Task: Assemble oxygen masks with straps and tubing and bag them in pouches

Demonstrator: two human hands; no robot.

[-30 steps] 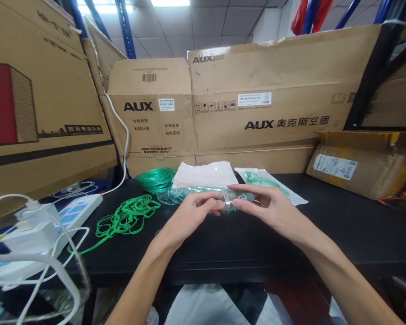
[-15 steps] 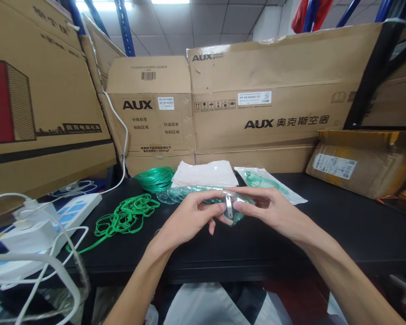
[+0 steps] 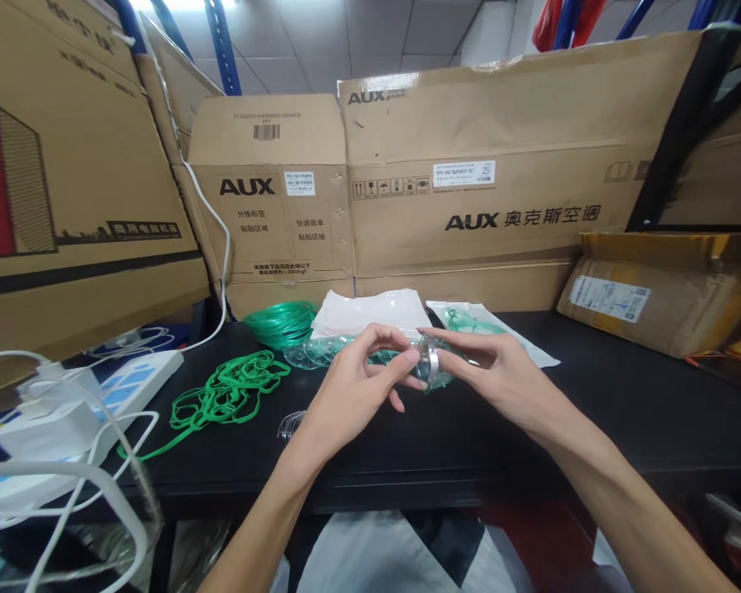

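Note:
Above the front part of the black table, both hands are at a clear, green-tinted plastic mask [image 3: 431,380] with a shiny metal nose strip [image 3: 433,360] across it. My left hand [image 3: 364,371] has its thumb and fingers closed at the mask's left side. From the other side my right hand [image 3: 491,362] grips it, thumb near the strip and index finger along the top. Fingers cover much of the mask. Right behind the hands lies a row of nested clear masks [image 3: 312,352], partly hidden by my left hand.
A tangle of green elastic cord [image 3: 235,387] and a coil of green tubing [image 3: 281,324] lie left. Thin metal pieces [image 3: 290,424] rest by my left wrist. White sheets [image 3: 370,313] and a clear bag [image 3: 519,333] lie behind. A power strip [image 3: 139,387] and cardboard boxes [image 3: 494,181] surround the table.
The mask has shifted slightly right and up and turned between my hands. My left fingers have arched higher. The thin metal pieces by my left wrist show more now.

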